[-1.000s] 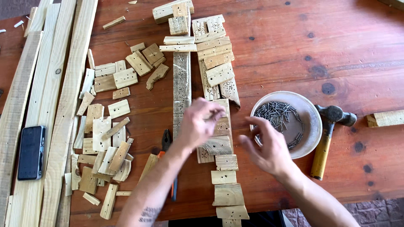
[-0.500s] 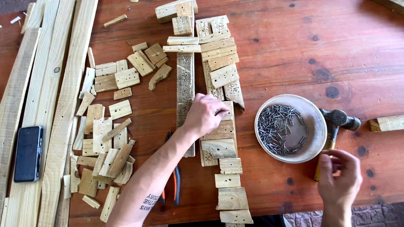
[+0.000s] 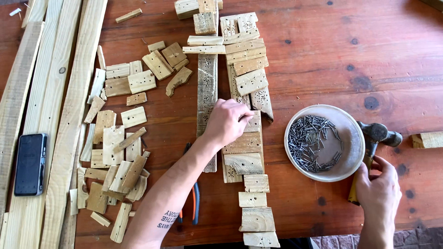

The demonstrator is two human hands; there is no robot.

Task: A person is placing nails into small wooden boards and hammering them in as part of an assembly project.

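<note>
Hazards around the hammer, the nails and the loose blocks

Fingers of the left hand [image 3: 228, 121] are curled down and pressed onto a small pale wood block [image 3: 253, 123] in the stepped row of blocks [image 3: 249, 161]. This row lies along a long upright slat [image 3: 207, 99] in the middle of the red-brown table [image 3: 323, 60]. Whether a nail is pinched under the fingertips cannot be told. The right hand [image 3: 379, 193] is closed around the yellow handle of the hammer [image 3: 371, 143], whose dark head rests just beside the rim of the pale bowl [image 3: 350, 161] of nails [image 3: 313, 143].

Several slips can be foreseen. The bowl could be clipped by the hammer head as it is lifted, since the two are almost touching, and nails would be scattered over the table. The left fingers could be struck if a blow lands while they are kept so close over the block. The blocks appear only laid in place, so the row could be knocked out of line by a nudge from the wrist. The pliers [image 3: 194, 203] lie under the forearm and could be dragged along. The phone [image 3: 30, 163] lies well apart on the planks [image 3: 69, 115].
</note>
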